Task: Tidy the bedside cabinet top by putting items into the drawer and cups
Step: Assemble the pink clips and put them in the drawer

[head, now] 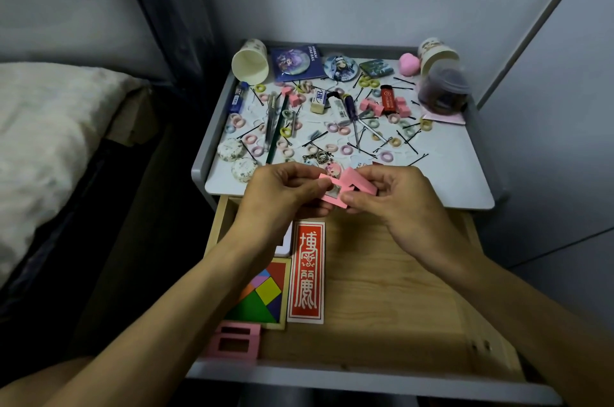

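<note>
Both hands hold pink frame-shaped pieces [352, 189] above the front edge of the cabinet top [458, 154]. My left hand [282, 194] pinches the piece at its left end; my right hand [392, 199] pinches the right side. Below them the wooden drawer [382, 290] stands pulled out. It holds a red card with white characters [306, 272], a coloured tangram puzzle [264, 297] and two pink frames [234, 340]. The cabinet top is strewn with several hair ties, bobby pins and pink blocks. A paper cup [251, 62] lies at the back left, another paper cup [437, 52] at the back right.
A bed with white bedding [43, 140] lies to the left. On the top also lie badges [340, 67], a screwdriver [352, 114], an eraser [320, 100], a red lighter [388, 99], a lidded dark jar [443, 90] and two round tins [237, 159]. Grey walls stand behind and right.
</note>
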Demonstrator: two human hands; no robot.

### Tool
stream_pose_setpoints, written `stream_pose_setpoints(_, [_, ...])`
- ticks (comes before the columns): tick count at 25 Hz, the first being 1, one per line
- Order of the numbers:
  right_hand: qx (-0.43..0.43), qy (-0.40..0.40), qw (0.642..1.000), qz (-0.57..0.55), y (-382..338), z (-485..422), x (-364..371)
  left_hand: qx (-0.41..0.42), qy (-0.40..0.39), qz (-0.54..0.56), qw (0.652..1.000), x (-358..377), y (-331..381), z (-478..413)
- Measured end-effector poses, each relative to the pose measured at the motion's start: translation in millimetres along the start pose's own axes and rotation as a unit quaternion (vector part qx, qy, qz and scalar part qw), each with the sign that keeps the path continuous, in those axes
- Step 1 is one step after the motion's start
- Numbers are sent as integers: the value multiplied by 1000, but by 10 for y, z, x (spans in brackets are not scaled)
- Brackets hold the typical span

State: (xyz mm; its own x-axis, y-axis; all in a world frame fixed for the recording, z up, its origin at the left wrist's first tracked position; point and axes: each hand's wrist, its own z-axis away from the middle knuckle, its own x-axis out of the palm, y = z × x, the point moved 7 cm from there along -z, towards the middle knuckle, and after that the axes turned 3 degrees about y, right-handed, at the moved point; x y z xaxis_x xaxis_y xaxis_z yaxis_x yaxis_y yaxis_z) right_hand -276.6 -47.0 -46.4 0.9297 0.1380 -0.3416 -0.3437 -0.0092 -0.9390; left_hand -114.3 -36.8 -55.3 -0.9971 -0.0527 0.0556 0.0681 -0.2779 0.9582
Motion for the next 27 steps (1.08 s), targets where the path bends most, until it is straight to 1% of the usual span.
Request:
stream_pose_setpoints(5, [8, -28, 1000, 2, -1, -3, 39, 4, -3, -21, 1000, 0, 41, 19])
stream_pose_setpoints(9, [-34, -3, 998, 49, -102, -16, -25, 12, -17, -59, 998, 29, 39, 31])
stream_pose_setpoints(13, [-36, -38, 993, 102, -126, 60, 87, 24, -48, -74, 996, 75, 44, 56])
stream_pose_setpoints(15, [-35, -30, 993, 113, -113, 60, 87, 25, -55, -81, 995, 91, 45, 66])
stream_pose_setpoints(18, [-34, -14, 994, 103, -112, 56, 59, 8, -58, -73, 996, 101, 19, 64])
stream_pose_setpoints(27, [-36, -5, 996, 87, -113, 59, 65, -42, -77, -31, 996, 114, -39, 67])
